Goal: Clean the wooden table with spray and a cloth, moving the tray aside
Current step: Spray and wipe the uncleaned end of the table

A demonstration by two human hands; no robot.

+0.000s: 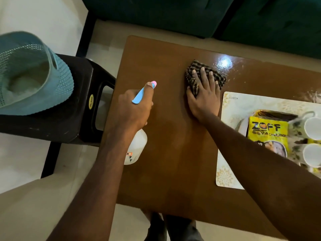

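Note:
The wooden table [173, 153] fills the middle of the view. My left hand [133, 108] grips a white spray bottle [137, 146] by its blue and pink trigger head, held over the table's left part. My right hand [204, 96] lies flat with straight fingers on a dark checked cloth [192, 73] near the table's far middle, pressing it to the wood. A wet sheen shows just right of the cloth. The pale patterned tray [225, 178] sits on the table's right side, under my right forearm.
On the tray lie a yellow food packet [267, 133] and two white mugs [312, 141]. A dark plastic stool [78, 105] stands left of the table with a blue mesh basket [31, 75] on it. A dark green sofa [208, 14] runs behind the table.

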